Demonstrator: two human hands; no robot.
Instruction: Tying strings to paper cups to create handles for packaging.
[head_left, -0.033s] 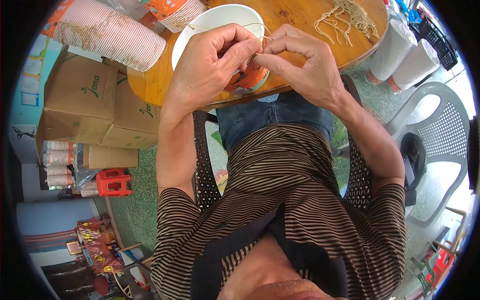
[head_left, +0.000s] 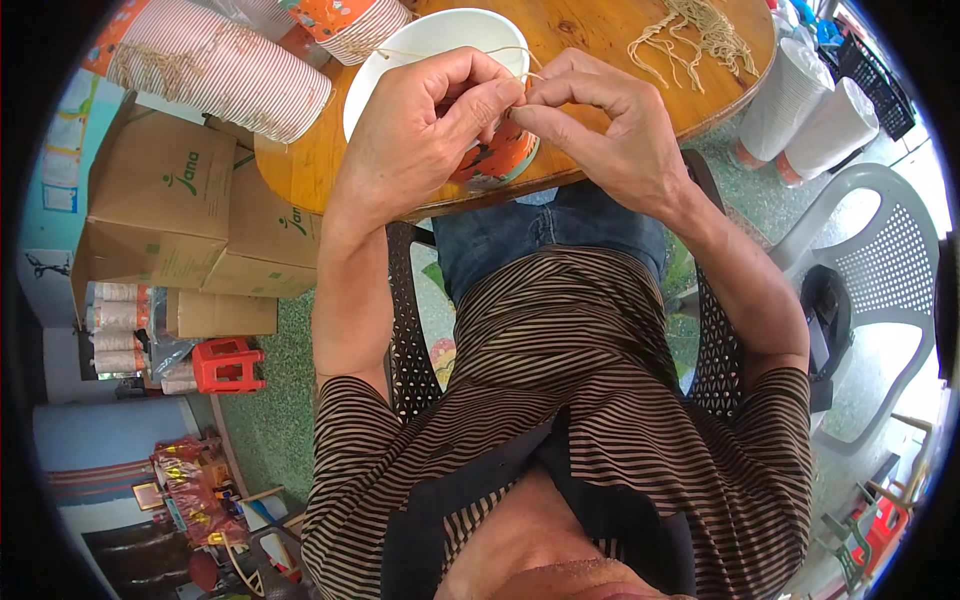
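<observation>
A white paper bucket (head_left: pixel 440 38) with an orange printed outside stands at the near edge of the wooden table. Thin tan string (head_left: pixel 505 48) runs across its mouth and loops up at its right rim. Over that near right rim my left hand (head_left: pixel 425 125) is closed, thumb and forefinger pinched on the string. Facing it, my right hand (head_left: pixel 610 125) pinches the string between thumb and fingers, its tips almost touching the left ones. My fingers hide the spot where the string meets the bucket wall.
Nested bucket stacks (head_left: pixel 225 70) lie at the table's left, some string draped over them. A heap of cut string (head_left: pixel 705 40) lies on the table (head_left: pixel 590 25) at far right. Cardboard boxes (head_left: pixel 160 190) stand left; a grey plastic chair (head_left: pixel 870 240) and wrapped white stacks (head_left: pixel 830 125) stand right.
My right thumb has shifted very slightly at the string. Otherwise the hands, string and bucket look the same.
</observation>
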